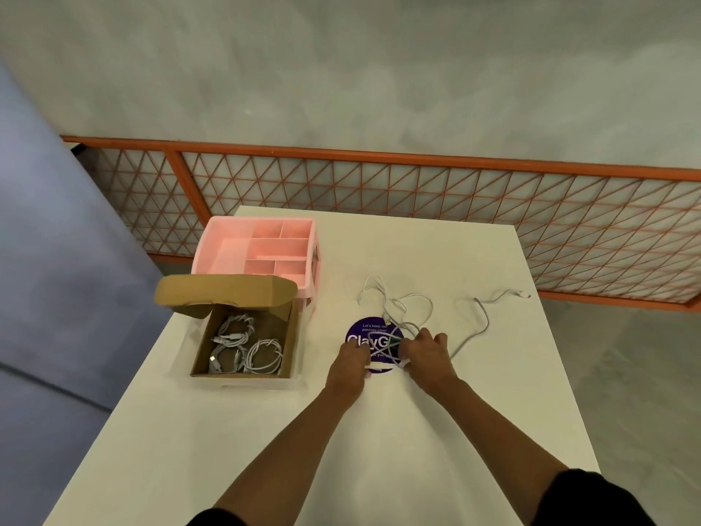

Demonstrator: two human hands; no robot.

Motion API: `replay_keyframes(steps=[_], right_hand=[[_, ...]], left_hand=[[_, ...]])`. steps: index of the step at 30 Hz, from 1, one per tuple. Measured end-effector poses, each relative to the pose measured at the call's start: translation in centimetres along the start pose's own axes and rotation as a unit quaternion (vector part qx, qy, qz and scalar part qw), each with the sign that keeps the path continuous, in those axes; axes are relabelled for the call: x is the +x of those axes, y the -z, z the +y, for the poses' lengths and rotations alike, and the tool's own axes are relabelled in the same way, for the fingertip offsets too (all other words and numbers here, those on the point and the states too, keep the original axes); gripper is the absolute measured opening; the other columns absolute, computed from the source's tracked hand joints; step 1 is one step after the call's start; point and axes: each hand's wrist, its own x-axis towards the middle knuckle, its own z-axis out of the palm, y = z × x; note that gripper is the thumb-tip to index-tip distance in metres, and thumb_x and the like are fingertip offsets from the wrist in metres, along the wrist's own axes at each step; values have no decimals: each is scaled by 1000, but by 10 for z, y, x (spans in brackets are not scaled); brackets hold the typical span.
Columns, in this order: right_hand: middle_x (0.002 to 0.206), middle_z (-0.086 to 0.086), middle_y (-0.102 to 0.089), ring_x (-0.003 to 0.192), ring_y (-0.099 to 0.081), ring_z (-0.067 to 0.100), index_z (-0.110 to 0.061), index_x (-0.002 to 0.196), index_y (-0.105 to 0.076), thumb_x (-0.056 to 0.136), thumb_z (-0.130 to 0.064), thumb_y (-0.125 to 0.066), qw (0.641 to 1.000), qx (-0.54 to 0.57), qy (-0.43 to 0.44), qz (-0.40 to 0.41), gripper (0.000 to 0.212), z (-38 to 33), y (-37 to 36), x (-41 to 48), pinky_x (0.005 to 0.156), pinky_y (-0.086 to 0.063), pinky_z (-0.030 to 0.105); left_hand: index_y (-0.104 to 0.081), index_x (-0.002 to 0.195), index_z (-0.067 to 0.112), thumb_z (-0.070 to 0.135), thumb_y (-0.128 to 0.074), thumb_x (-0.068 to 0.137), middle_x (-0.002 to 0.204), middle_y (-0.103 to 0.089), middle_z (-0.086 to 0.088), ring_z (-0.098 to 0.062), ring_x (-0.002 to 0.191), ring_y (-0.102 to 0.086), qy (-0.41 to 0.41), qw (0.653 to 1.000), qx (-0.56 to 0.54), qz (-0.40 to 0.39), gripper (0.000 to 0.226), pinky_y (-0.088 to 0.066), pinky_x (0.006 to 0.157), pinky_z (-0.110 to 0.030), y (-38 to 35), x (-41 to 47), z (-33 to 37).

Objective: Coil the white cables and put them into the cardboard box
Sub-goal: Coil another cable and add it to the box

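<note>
The left hand (351, 360) and the right hand (425, 353) sit close together low over the counter (417, 430), each with fingers curled round strands of a white cable (384, 354) that crosses in loops between them. The cable's slack lies beyond the fingertips in loose bends, reaching away from the person. A second cable (481, 313) runs from just beside the right hand outward to that hand's far right, its long axis slanting away and its plug end pointing right. Under both hands is a round purple sticker (360, 330), partly covered, reading "Let's keep our pantries clean" and "ClayG", the rest hidden. Well off to the left of the left hand stands the cardboard box (289, 336), lid flap up, with coiled cables (246, 351) inside. A pink divided organizer (258, 244) touches its far side. An orange mesh railing (379, 191) runs beyond the counter.
</note>
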Motion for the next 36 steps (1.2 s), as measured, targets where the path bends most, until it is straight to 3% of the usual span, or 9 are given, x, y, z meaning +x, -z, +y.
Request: replay_keyframes(steps=[8,11,14,17,22,27,29,33,36], right_hand=[[104,-1,-65,107,-51,20,-21,104,-66,88,-3,-50,997,75,-13,30,29,-7,10,-10,92,-23,35],[103,-4,-66,103,-56,16,-23,98,-69,89,-5,-52,989,137,-2,50,27,-8,25,-10,95,-18,35],[105,-5,-65,100,-58,15,-23,100,-70,91,-10,-52,987,143,-2,71,23,-5,40,-13,91,-15,32],[107,-4,-67,100,-59,16,-21,102,-69,91,-12,-52,989,130,-21,71,22,-2,47,-20,89,-20,32],[122,15,-52,103,-60,31,-3,118,-58,92,-9,-45,972,220,-88,-2,30,-8,49,-35,88,-44,33],[107,19,-54,52,-62,13,-5,110,-35,91,3,-36,853,488,-152,-103,21,-17,54,-56,50,-55,25],[92,16,-58,38,-58,6,-6,108,-32,91,6,-33,849,492,-144,-127,21,-23,59,-64,42,-49,19],[79,7,-57,41,-57,8,-5,104,-37,98,-7,-36,875,428,-100,-205,6,-36,65,-73,42,-49,21],[73,5,-59,45,-56,9,-1,102,-48,99,-11,-35,904,343,-36,-254,17,-47,71,-80,41,-46,18]], left_hand=[[-55,112,10,15,-63,87,113,-58,-8,-26,102,-57,42,999,0,-2,26,-46,86,-33,0,-13,11],[-54,92,9,9,-54,90,95,-60,-8,-30,89,-60,20,998,-53,-14,3,-47,76,-38,4,-22,20],[-46,80,13,-7,-43,85,76,-48,2,-17,68,-48,-15,991,-129,10,21,-37,60,-22,13,-26,24],[-46,103,7,-7,-42,90,82,-52,-1,-11,73,-48,-10,981,-192,38,20,-38,64,-11,34,-31,33],[-39,114,10,-14,-37,89,92,-54,-3,-11,87,-52,10,946,-324,12,35,-45,70,-8,74,-43,49],[-40,76,11,-10,-41,85,75,-44,-3,-15,72,-48,85,820,-566,22,23,-42,68,-28,100,-56,65],[-37,67,12,4,-44,92,66,-35,-1,-11,59,-41,84,782,-615,59,27,-40,62,-25,108,-61,70],[-38,59,14,35,-44,99,44,-37,7,-5,43,-35,65,821,-559,90,46,-36,54,-23,114,-70,68],[-51,72,11,34,-36,102,46,-35,6,-6,42,-29,10,786,-616,54,40,-32,46,-19,116,-78,63]])
